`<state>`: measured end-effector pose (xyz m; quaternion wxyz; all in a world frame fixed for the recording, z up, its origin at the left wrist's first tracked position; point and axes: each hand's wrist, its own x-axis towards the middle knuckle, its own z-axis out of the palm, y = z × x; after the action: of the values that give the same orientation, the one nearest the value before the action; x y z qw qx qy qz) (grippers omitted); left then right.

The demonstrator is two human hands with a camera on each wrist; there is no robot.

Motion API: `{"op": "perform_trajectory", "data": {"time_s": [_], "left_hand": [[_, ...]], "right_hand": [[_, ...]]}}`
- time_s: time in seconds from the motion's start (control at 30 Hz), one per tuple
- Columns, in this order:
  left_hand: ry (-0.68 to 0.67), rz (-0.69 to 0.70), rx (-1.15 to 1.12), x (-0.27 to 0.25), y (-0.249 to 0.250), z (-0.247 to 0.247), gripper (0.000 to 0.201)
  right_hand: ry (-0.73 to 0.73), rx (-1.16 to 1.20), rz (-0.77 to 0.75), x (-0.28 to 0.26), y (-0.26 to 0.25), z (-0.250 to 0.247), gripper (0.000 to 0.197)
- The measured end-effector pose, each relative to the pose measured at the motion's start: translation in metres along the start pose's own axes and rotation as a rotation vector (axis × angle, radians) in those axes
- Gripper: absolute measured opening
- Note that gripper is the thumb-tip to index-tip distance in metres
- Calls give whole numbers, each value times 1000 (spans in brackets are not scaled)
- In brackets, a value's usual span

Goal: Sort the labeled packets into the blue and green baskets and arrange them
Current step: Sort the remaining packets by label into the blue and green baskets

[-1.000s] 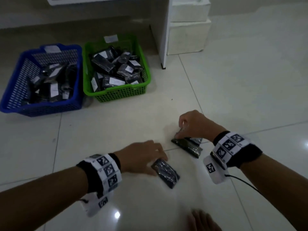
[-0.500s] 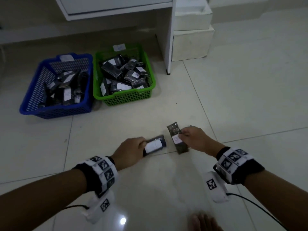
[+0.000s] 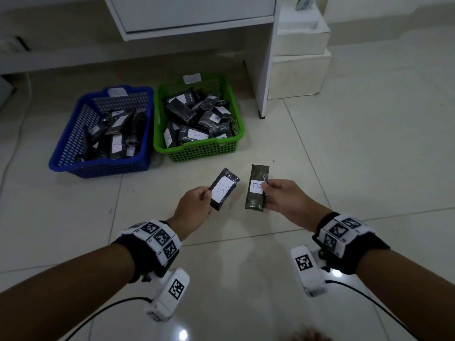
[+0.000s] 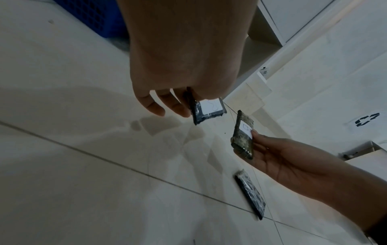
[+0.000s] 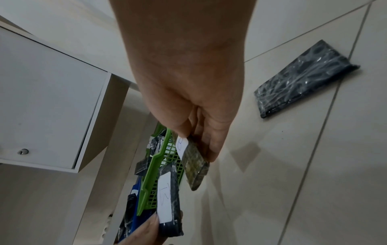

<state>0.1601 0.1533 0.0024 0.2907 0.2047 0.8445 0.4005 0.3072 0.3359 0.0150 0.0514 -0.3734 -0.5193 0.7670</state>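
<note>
At far left the blue basket (image 3: 73, 141) of plastic mesh stands on the glossy tiled floor (image 3: 344, 156), touching the green basket (image 3: 204, 151); both hold wrapped dark packets. Nearer, the left hand (image 3: 194, 205) pinches a black film-wrapped packet (image 3: 225, 188) with a white paper label. Just right, the right hand (image 3: 285, 203) clamps a flat greenish packet (image 3: 257, 188). One shiny spare packet (image 5: 303, 79) lies on the floor.
</note>
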Motion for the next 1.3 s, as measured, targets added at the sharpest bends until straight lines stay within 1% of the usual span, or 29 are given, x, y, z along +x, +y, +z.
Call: {"op": "perform_trajectory", "data": {"time_s": [0.13, 0.2, 0.23, 0.3, 0.37, 0.43, 0.47, 0.53, 0.57, 0.67, 0.7, 0.77, 0.8, 0.87, 0.9, 0.97, 1.0, 1.03, 1.1, 1.13, 1.17, 1.2, 1.23, 1.27, 1.3], "left_hand": [[82, 9, -15, 10, 3, -12, 33], [170, 38, -57, 24, 12, -26, 34], [225, 74, -65, 32, 18, -33, 32], [324, 193, -55, 54, 32, -52, 23], [388, 313, 15, 74, 51, -74, 18], [413, 371, 91, 95, 67, -95, 18], [399, 371, 106, 101, 73, -103, 18], [389, 368, 106, 121, 81, -116, 25], [406, 379, 117, 129, 82, -121, 27], [522, 416, 148, 156, 83, -132, 31], [565, 412, 143, 167, 83, -135, 32], [623, 386, 116, 186, 84, -138, 35], [629, 368, 90, 195, 84, -139, 35], [604, 316, 36, 212, 84, -140, 37], [573, 286, 17, 221, 83, -139, 40], [467, 241, -9, 233, 79, -137, 46], [433, 238, -18, 235, 76, -135, 48], [435, 257, 2, 235, 74, -131, 50], [533, 360, 124, 228, 70, -120, 48], [588, 426, 169, 222, 69, -114, 43], [609, 489, 183, 213, 70, -106, 37], [600, 542, 179, 205, 67, -95, 30], [580, 596, 186, 197, 66, -86, 24], [537, 629, 199, 187, 64, -72, 19], [491, 661, 233, 179, 61, -60, 16]], "right_hand": [[-11, -56, -1, 9, -5, 11, 24], [-22, -109, -16, 18, -20, 21, 22], [-18, -141, -22, 24, -31, 25, 21], [6, -210, -51, 41, -56, 35, 21], [36, -244, -102, 61, -84, 46, 21], [68, -295, -161, 83, -109, 56, 23], [90, -345, -185, 90, -118, 60, 24], [122, -498, -229, 113, -137, 68, 26], [135, -607, -270, 124, -144, 72, 26], [159, -1085, -475, 158, -164, 83, 28], [169, -1195, -531, 169, -168, 88, 28], [154, -1269, -608, 187, -173, 96, 27], [140, -1287, -621, 193, -175, 101, 27], [89, -1291, -581, 206, -175, 111, 29], [72, -1276, -568, 214, -175, 113, 29], [75, -1239, -539, 226, -171, 115, 29], [70, -1234, -527, 229, -169, 114, 28], [67, -1235, -539, 232, -167, 112, 27], [86, -1221, -609, 223, -164, 101, 24], [102, -1197, -677, 215, -162, 93, 23], [111, -1185, -739, 205, -159, 83, 22], [103, -1202, -768, 192, -154, 68, 19], [82, -1245, -769, 180, -148, 53, 14], [56, -1305, -717, 166, -139, 34, 12], [23, -1360, -626, 152, -130, 18, 14]]}}
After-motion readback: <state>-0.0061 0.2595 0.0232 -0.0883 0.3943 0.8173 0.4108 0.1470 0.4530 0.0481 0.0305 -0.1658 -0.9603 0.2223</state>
